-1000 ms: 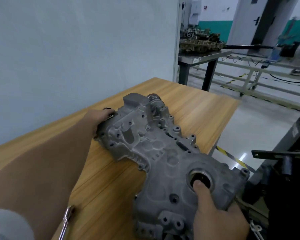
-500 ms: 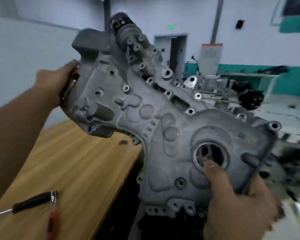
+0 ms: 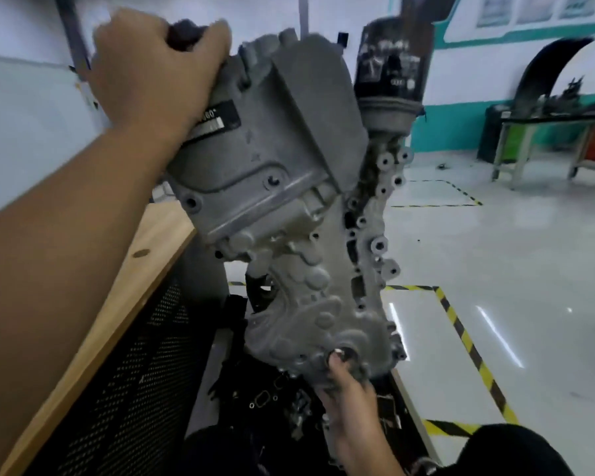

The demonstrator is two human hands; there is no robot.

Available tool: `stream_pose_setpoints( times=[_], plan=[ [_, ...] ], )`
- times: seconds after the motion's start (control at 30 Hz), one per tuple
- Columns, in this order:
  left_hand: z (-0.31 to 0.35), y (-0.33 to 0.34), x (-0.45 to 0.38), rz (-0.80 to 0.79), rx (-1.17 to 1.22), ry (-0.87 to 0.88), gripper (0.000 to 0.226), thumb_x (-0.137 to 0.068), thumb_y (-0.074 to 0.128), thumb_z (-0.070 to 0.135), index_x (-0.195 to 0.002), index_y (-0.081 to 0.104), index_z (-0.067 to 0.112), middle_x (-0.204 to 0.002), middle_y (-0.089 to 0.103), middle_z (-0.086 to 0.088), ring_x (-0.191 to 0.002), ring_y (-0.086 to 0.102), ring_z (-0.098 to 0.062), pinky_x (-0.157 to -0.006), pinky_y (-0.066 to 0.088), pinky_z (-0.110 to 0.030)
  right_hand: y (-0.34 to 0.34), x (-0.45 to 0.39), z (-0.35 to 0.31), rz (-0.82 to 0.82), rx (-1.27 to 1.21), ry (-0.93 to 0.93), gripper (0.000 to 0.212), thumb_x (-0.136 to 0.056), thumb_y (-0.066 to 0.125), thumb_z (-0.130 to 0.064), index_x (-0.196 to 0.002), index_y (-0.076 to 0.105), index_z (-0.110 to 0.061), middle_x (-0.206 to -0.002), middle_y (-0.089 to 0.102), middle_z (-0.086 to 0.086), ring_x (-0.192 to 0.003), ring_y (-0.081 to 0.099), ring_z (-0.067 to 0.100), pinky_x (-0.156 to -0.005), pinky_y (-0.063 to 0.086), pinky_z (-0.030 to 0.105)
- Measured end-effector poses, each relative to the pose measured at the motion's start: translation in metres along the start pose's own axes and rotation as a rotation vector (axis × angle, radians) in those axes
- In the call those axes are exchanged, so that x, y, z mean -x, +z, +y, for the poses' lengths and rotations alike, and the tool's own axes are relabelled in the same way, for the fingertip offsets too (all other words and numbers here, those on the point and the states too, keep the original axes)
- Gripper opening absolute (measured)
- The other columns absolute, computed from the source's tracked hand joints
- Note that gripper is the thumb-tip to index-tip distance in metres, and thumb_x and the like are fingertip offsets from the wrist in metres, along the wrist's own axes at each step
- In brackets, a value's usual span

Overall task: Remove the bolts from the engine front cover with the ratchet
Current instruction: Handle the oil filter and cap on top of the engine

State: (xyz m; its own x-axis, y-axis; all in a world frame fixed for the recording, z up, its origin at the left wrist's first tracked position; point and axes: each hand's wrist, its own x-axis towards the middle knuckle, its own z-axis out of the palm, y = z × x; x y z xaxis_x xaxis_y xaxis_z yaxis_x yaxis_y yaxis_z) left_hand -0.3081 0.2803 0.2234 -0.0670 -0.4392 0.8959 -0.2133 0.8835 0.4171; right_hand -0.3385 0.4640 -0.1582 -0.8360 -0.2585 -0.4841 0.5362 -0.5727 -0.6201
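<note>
Head view. Engine front cover (image 3: 289, 187) held up in the air, near upright, clear of the bench (image 3: 124, 297) and out over a dark heap of parts on the floor (image 3: 495, 255). Left hand (image 3: 158, 73) curled over the top edge, fingers wrapped round a dark lump there; gripping hard by the look of it. Right hand (image 3: 347, 389) clasped on the bottom end, thumb hooked into the round seal bore, fingers behind and hidden. Black cylindrical filter (image 3: 389, 73) sticking up at the cover's top right. No ratchet in sight; whether any bolts remain in the bosses, cannot tell through the blur.

Step in hand, as judged: carrying and turning the cover. Best done with both grips firm, weight taken low by the right, top merely steered by the left. Keep the thumb off the seal lip. Swing slowly; filter end top-heavy, likely to tip. Set down flat before reaching for any tool.
</note>
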Motion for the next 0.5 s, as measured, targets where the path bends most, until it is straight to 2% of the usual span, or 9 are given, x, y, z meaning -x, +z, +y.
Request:
stream_pose_setpoints(
  times=[0.07, 0.13, 0.2, 0.23, 0.33, 0.37, 0.43, 0.47, 0.5],
  plan=[
    [0.016, 0.013, 0.028, -0.019, -0.002, 0.107, 0.075, -0.075, 0.045, 0.083, -0.082, 0.07, 0.012, -0.074, 0.064, -0.012, -0.079, 0.063, -0.031, -0.063, 0.041, -0.037, -0.011, -0.015, 0.019, -0.011, -0.092, 0.143, 0.051, -0.091, 0.075, -0.012, -0.137, 0.055, -0.01, -0.124, 0.071, 0.017, -0.104, 0.072, 0.033, -0.078, 0.059, 0.041],
    [0.014, 0.027, 0.054, -0.038, 0.003, 0.194, 0.074, -0.079, 0.045, 0.083, -0.088, 0.076, 0.017, -0.079, 0.072, -0.006, -0.083, 0.067, -0.028, -0.063, 0.039, -0.033, -0.018, -0.035, 0.031, -0.01, -0.111, 0.234, 0.044, -0.095, 0.07, -0.013, -0.137, 0.058, -0.005, -0.123, 0.07, 0.02, -0.109, 0.07, 0.035, -0.09, 0.057, 0.045],
    [0.007, 0.043, 0.07, -0.039, -0.005, 0.261, 0.07, -0.082, 0.047, 0.081, -0.086, 0.077, 0.019, -0.074, 0.071, -0.005, -0.077, 0.066, -0.027, -0.061, 0.032, -0.03, -0.023, -0.057, 0.037, 0.002, -0.112, 0.294, 0.04, -0.097, 0.068, -0.013, -0.134, 0.059, 0.0, -0.122, 0.07, 0.023, -0.114, 0.067, 0.038, -0.1, 0.053, 0.048],
    [0.003, 0.05, 0.078, -0.03, -0.023, 0.285, 0.068, -0.084, 0.049, 0.08, -0.083, 0.077, 0.018, -0.07, 0.069, -0.005, -0.072, 0.065, -0.027, -0.06, 0.03, -0.029, -0.024, -0.067, 0.039, 0.003, -0.098, 0.321, 0.038, -0.098, 0.067, -0.014, -0.132, 0.06, 0.002, -0.121, 0.07, 0.024, -0.114, 0.067, 0.038, -0.1, 0.053, 0.047],
    [-0.008, 0.081, 0.092, -0.03, -0.033, 0.354, 0.067, -0.086, 0.05, 0.077, -0.075, 0.074, 0.016, -0.064, 0.066, -0.006, -0.066, 0.063, -0.029, -0.058, 0.028, -0.029, -0.021, -0.102, 0.049, 0.01, -0.004, 0.4, 0.036, -0.099, 0.065, -0.013, -0.13, 0.061, 0.004, -0.114, 0.072, 0.026, -0.104, 0.068, 0.039, -0.09, 0.053, 0.047],
    [-0.011, 0.09, 0.093, -0.046, -0.055, 0.362, 0.068, -0.086, 0.049, 0.078, -0.075, 0.074, 0.015, -0.064, 0.065, -0.007, -0.066, 0.063, -0.03, -0.057, 0.028, -0.029, -0.02, -0.112, 0.051, 0.013, 0.043, 0.39, 0.036, -0.101, 0.062, -0.012, -0.132, 0.059, 0.006, -0.105, 0.072, 0.028, -0.096, 0.069, 0.038, -0.085, 0.053, 0.045],
    [-0.017, 0.108, 0.092, -0.074, -0.102, 0.373, 0.072, -0.086, 0.047, 0.08, -0.075, 0.072, 0.014, -0.065, 0.064, -0.007, -0.067, 0.062, -0.031, -0.056, 0.031, -0.031, -0.017, -0.131, 0.053, -0.03, 0.048, 0.292, 0.042, -0.108, 0.048, -0.012, -0.144, 0.046, 0.011, -0.08, 0.07, 0.033, -0.067, 0.068, 0.024, -0.07, 0.051, 0.033],
    [-0.018, 0.116, 0.09, -0.073, -0.119, 0.383, 0.073, -0.086, 0.045, 0.081, -0.076, 0.072, 0.013, -0.065, 0.064, -0.007, -0.067, 0.062, -0.031, -0.055, 0.033, -0.031, -0.016, -0.141, 0.053, 0.016, -0.029, 0.274, 0.046, -0.11, 0.041, -0.012, -0.149, 0.037, 0.012, -0.091, 0.067, 0.044, -0.06, 0.069, 0.016, -0.071, 0.051, 0.029],
    [-0.019, 0.12, 0.09, -0.078, -0.129, 0.386, 0.074, -0.087, 0.045, 0.081, -0.077, 0.073, 0.014, -0.065, 0.064, -0.007, -0.066, 0.062, -0.03, -0.055, 0.033, -0.031, -0.015, -0.149, 0.052, 0.004, -0.029, 0.259, 0.047, -0.111, 0.038, -0.012, -0.15, 0.033, 0.013, -0.119, 0.058, 0.049, -0.071, 0.073, 0.011, -0.079, 0.052, 0.025]
  ],
)
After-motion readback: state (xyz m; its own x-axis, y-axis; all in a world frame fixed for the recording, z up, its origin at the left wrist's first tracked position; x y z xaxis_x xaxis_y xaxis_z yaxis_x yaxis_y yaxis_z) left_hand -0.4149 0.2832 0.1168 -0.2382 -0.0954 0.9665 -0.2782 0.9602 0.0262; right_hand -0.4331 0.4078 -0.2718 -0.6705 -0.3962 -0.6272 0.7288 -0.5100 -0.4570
